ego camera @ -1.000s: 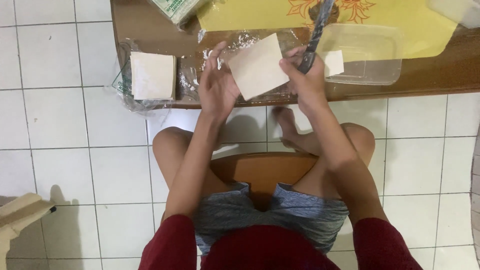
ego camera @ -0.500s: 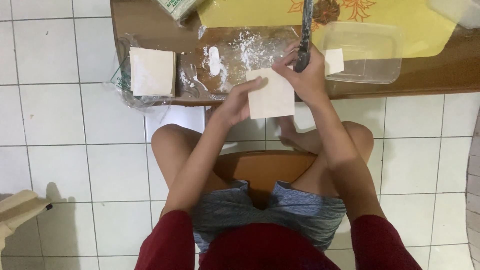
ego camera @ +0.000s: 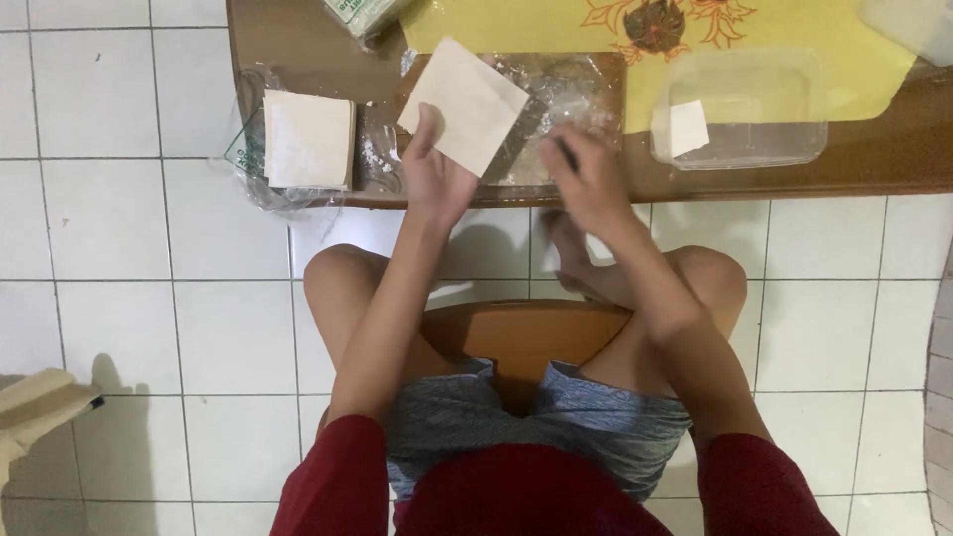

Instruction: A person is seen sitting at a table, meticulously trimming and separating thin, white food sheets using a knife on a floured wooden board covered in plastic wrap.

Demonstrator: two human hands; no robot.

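Observation:
My left hand point(ego camera: 435, 177) pinches a pale square dough wrapper point(ego camera: 465, 102) by its lower corner and holds it tilted over the floured board point(ego camera: 581, 87). My right hand point(ego camera: 588, 181) rests at the board's near edge, its fingers closed round the handle of a dark utensil point(ego camera: 521, 134). The utensil lies low across the board and runs under the wrapper. A stack of the same square wrappers point(ego camera: 308, 139) sits on clear plastic wrap to the left of my left hand.
A clear plastic container point(ego camera: 784, 119) with one small folded piece point(ego camera: 688, 127) stands right of the board on a yellow mat point(ego camera: 735, 25). The low wooden table point(ego camera: 874, 174) edges the tiled floor. I sit on an orange stool point(ego camera: 526, 333). Cardboard point(ego camera: 40, 407) lies lower left.
My left hand has lifted the wrapper up and left over the board. My right hand has dropped, and the utensil has gone from upright to lying across the board.

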